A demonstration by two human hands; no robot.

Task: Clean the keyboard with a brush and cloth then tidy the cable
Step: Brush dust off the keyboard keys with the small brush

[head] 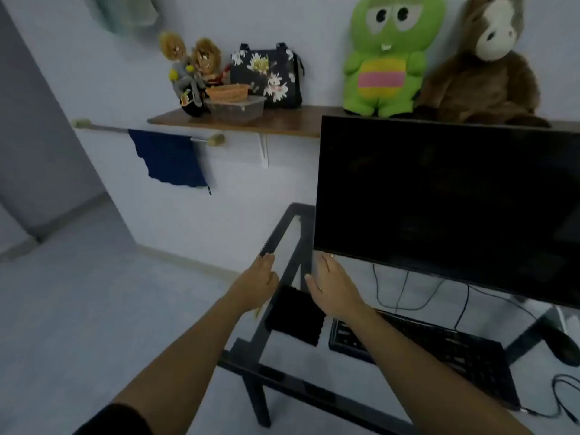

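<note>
At the left end of a glass-topped bench with a black metal frame, 2 bare hands reach forward side by side with both forearms stretched out. The left hand is flat, fingers straight and close together, its tips at the frame's left bar, and it holds nothing. The right hand is also flat and holds nothing. Its straight fingers point at the lower left corner of a black flat monitor with a dark screen; whether they touch it I cannot tell.

A black square cloth lies on the glass just below and between the 2 hands. A small yellowish thing peeks out under the left wrist, too hidden to identify. The black keyboard lies on the glass under the right forearm, its key legends too blurred to read. A thin black cable loops off the bench by the keyboard's right end, and a black mouse sits just beyond.

On a wooden wall shelf stand a green plush toy, a brown plush horse and a dark floral bag.
</note>
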